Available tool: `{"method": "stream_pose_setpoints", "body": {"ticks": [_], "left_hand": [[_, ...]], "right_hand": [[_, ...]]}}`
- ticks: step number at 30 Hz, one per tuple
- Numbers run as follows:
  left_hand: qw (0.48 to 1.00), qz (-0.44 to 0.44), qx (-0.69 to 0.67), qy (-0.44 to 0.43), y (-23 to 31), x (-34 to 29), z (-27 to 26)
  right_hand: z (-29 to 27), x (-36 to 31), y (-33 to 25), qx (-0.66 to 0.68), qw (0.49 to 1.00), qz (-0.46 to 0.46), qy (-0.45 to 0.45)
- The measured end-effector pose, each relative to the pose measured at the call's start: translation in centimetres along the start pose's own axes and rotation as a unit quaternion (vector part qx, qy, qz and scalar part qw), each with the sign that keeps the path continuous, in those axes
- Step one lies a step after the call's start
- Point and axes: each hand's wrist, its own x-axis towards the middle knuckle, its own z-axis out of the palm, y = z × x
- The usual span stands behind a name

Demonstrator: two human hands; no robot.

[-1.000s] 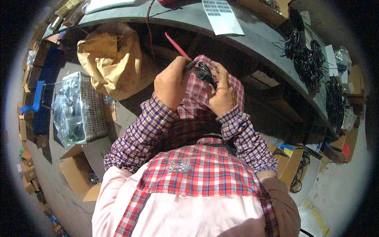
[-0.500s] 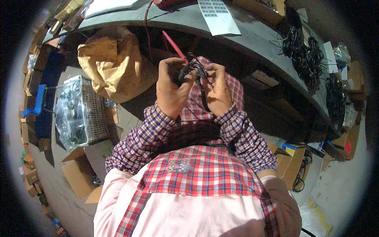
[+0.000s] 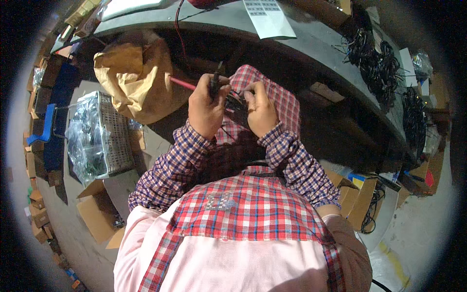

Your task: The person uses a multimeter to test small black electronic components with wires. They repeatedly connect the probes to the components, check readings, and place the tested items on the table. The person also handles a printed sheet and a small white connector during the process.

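"What do the hands hold?"

"The left hand (image 3: pixel 205 109) closes its fingers on a dark, slim piece (image 3: pixel 213 87); a thin red rod (image 3: pixel 183 83) pokes out leftward past its fingers. The right hand (image 3: pixel 263 109) has thumb and forefinger together, apparently pinching the black cable (image 3: pixel 235 103), which lies between the hands, partly hidden."

"What has just changed?"

"Half a second ago the hands nearly met over a looped bundle and the rod pointed to the far side. Now it points left, the hands stand farther apart and fewer loops show. I judge the cable is being worked on, not laid aside; the exact step I cannot tell."

"And around them?"

"Beneath and beyond the hands, a red checked apron (image 3: pixel 279 95). Left, a crumpled brown sack (image 3: pixel 131 80), then a white crate (image 3: pixel 116 131) of clear plastic bags. Far side, a grey bench (image 3: pixel 316 40), with black cable bundles (image 3: pixel 367 63) at its right."
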Motion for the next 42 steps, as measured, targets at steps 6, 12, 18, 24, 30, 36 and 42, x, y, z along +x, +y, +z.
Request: {"method": "stream_pose_setpoints", "body": {"ticks": [6, 12, 18, 24, 30, 36, 42], "left_hand": [[0.999, 0.028, 0.004, 0.047, -2.6, -2.1, -0.2], [0.998, 0.000, 0.033, 0.048, -1.8, -2.0, -0.3], [0.996, 0.035, 0.060, 0.058, -1.2, -1.5, -0.3], [0.996, 0.046, 0.022, 0.073, -1.6, -1.3, -0.8], [0.997, 0.013, 0.039, 0.068, -2.4, -1.7, -0.3], [0.997, 0.010, 0.023, 0.073, -2.0, -1.9, 0.0], [0.998, -0.057, 0.011, -0.002, -0.2, -1.2, 0.4]], "right_hand": [[0.9, -0.3, 1.0, 0.000, 1.000, 0.023, 0.011], [0.9, 0.3, 1.7, 0.100, 0.994, -0.028, -0.022], [0.6, -0.2, 1.8, 0.140, 0.985, -0.009, -0.099], [1.0, -0.3, 2.2, 0.194, 0.977, 0.019, -0.083], [0.8, -0.4, 1.2, 0.072, 0.996, -0.034, -0.029], [0.7, -0.4, 0.7, -0.039, 0.992, -0.113, 0.041], [0.7, -0.7, 0.6, 0.001, 0.996, -0.078, 0.036]]}}
